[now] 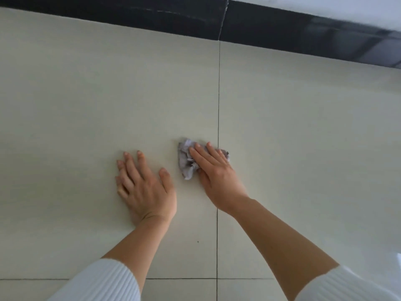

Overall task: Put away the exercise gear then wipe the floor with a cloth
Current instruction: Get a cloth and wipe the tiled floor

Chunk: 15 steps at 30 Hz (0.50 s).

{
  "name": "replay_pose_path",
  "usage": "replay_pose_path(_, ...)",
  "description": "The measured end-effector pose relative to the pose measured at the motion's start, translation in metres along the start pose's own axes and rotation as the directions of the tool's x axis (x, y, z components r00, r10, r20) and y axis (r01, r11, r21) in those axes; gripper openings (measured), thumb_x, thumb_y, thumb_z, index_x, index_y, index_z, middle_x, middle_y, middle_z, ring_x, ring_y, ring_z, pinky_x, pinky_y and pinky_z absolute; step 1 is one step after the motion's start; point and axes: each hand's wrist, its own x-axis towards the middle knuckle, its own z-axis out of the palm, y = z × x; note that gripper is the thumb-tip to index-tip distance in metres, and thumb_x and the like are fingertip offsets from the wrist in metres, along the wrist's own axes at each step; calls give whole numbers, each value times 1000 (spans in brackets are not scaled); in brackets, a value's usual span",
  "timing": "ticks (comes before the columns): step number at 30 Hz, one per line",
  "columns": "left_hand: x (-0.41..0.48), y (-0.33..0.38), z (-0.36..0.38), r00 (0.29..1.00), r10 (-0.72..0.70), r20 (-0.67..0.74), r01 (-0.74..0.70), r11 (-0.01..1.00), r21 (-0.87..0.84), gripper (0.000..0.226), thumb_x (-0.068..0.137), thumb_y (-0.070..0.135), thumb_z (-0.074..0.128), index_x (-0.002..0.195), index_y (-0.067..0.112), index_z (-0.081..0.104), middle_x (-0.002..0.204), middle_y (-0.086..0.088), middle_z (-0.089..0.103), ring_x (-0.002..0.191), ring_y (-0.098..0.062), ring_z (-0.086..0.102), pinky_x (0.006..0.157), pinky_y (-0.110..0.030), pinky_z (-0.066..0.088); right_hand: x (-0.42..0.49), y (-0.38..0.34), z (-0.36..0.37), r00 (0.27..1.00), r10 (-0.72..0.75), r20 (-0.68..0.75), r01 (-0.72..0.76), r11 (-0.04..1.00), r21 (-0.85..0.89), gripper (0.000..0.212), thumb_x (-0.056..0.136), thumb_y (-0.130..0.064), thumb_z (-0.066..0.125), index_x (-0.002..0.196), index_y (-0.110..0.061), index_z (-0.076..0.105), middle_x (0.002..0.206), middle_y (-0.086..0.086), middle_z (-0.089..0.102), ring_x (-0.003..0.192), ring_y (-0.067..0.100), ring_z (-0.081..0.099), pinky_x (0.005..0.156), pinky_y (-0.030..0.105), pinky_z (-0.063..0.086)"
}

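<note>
Sleeves: white ribbed sleeves (104, 281) cover both arms at the near edge; the forearms beyond them are bare.
Speck: a small dark speck (198, 241) lies on the tile between the two forearms, well short of either set of fingers.
Left hand: the left hand (145, 187) lies palm down on the floor (86, 94), its fingers (130, 164) straight and a little spread, thumb angled out toward the cloth; it holds nothing.
Right hand: the right hand (213, 172) presses flat on the cloth, its fingers (201, 153) straight and close together; the thumb is mostly hidden against the fabric.
Cloth: the cloth (186, 164) is a small, pale grey-lilac rag, crumpled into soft folds. It sits under the right fingers and bunches out past them toward the left thumb, apart from that thumb.
Seam: a thin dark seam (218, 94) between tiles runs away from the right fingertips, just beside the cloth's far corner.
Floor: pale cream tiles with a faint sheen.
Skirting: a dark glossy skirting (152, 20) borders the floor far beyond the fingertips, with a white wall (325, 5) above it.
</note>
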Motion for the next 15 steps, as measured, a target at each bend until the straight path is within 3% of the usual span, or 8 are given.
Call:
replay_pose_path(4, 1, -2, -5, 999, 33, 30, -30, 995, -99, 67, 85, 34, 39, 147, 9, 29, 156, -14, 20, 145, -30, 14, 114, -47, 12, -33, -27, 18, 981, 187, -52, -185, 982, 45, 46, 100, -15, 39, 146, -23, 36, 153, -4, 33, 147, 21, 15, 119, 38, 14)
replay_pose_path(7, -4, -15, -11, 978, 166, 123, -151, 981, -125, 82, 82, 40, 53, 149, 7, 20, 158, -18, 6, 146, -28, 2, 115, -47, 2, -73, -46, 34, 962, 262, -74, -262, 965, 14, 48, 100, -15, 36, 146, -26, 35, 154, -6, 32, 146, 21, 16, 119, 38, 15)
replay_pose_path(11, 1, -39, -29, 858, 398, 325, -351, 916, -195, 93, 79, 43, 59, 151, 10, 9, 157, -17, -12, 145, -24, -17, 114, -45, -11, -128, -100, 61, 901, 427, -70, -427, 904, 22, 52, 101, -10, 34, 149, -30, 27, 156, -15, 22, 147, 16, 7, 120, 34, 9)
replay_pose_path(13, 10, -53, -41, 784, 444, 433, -384, 896, -223, 95, 82, 44, 60, 151, 13, 3, 157, -14, -19, 144, -22, -21, 115, -43, -9, -147, -132, 70, 860, 509, -41, -507, 861, 48, 54, 102, -10, 32, 150, -31, 21, 157, -16, 17, 148, 14, 2, 120, 33, 8)
replay_pose_path(15, 19, -74, -53, 676, 543, 498, -559, 819, -134, 97, 85, 53, 55, 151, 12, -3, 156, -13, -20, 144, -23, -21, 116, -42, -4, -160, -159, 76, 834, 551, 14, -551, 833, 46, 60, 100, -7, 32, 151, -32, 14, 158, -18, 9, 148, 13, -3, 119, 28, 3)
